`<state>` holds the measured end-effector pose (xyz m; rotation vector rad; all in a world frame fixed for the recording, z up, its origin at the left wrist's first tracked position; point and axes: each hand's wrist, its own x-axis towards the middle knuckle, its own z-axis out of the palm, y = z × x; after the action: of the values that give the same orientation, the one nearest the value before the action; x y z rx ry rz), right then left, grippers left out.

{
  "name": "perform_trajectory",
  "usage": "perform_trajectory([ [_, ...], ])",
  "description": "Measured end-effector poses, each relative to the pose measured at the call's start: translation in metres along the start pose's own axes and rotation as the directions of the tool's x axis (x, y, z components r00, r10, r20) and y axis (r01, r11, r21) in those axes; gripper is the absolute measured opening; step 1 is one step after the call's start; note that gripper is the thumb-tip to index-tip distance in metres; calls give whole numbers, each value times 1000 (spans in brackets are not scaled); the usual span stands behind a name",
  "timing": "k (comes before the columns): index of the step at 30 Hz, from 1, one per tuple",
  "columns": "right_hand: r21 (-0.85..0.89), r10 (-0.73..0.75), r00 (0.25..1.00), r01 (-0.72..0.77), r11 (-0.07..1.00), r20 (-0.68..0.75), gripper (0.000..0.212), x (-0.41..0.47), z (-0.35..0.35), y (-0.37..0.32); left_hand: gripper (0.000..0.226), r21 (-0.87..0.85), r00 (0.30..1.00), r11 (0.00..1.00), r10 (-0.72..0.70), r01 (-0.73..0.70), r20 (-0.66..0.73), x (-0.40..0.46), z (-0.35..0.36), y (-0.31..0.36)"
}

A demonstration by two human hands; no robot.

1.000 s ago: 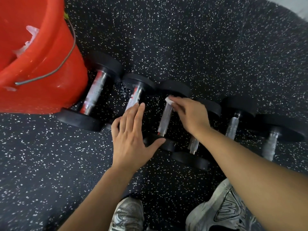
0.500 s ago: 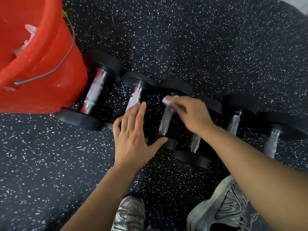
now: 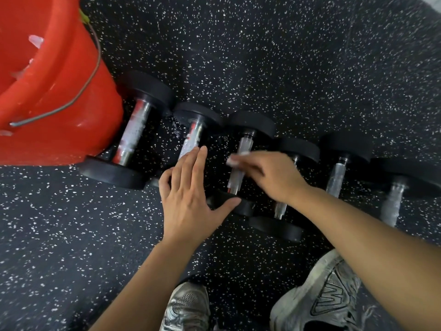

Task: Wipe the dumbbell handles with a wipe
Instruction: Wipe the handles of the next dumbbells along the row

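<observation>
Dumbbells [image 3: 241, 163] are lying packed side by side; my right hand [image 3: 274, 175] is pinching a wipe [image 3: 235, 160] on one handle, left hand [image 3: 188, 199] spread flat beside it.

The orange-red bucket [image 3: 59, 111] is showing a grey wire handle [image 3: 71, 101]. The floor [image 3: 286, 56] is appearing black with white speckles. The dumbbells [image 3: 133, 130] are showing black ends and silvery handles, two of them reflecting red streaks. The wipe [image 3: 235, 160] is looking white. The sneakers [image 3: 319, 297] are appearing worn grey-white with dark outlined logos.
</observation>
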<state>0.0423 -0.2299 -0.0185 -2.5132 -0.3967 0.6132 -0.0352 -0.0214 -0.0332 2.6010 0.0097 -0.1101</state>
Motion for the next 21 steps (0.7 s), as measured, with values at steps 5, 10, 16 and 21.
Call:
perform_trajectory([
  [5,-108,58,968,-87,990,-246,32,12,7,8,114,-10,1000,1000,-3,3,6,0,-2,-1],
  [10,-9,1,1000,-2,1000,-13,37,-12,25,-2,112,-11,1000,1000,5,-5,0,-1,-2,-2],
  [16,120,21,991,-37,992,131,29,-25,14,3,108,-38,999,998,45,-44,14,-2,1,10],
  [21,301,151,979,-103,948,-139,31,-40,-11,21,116,-89,994,991,102,-98,44,-6,4,26],
])
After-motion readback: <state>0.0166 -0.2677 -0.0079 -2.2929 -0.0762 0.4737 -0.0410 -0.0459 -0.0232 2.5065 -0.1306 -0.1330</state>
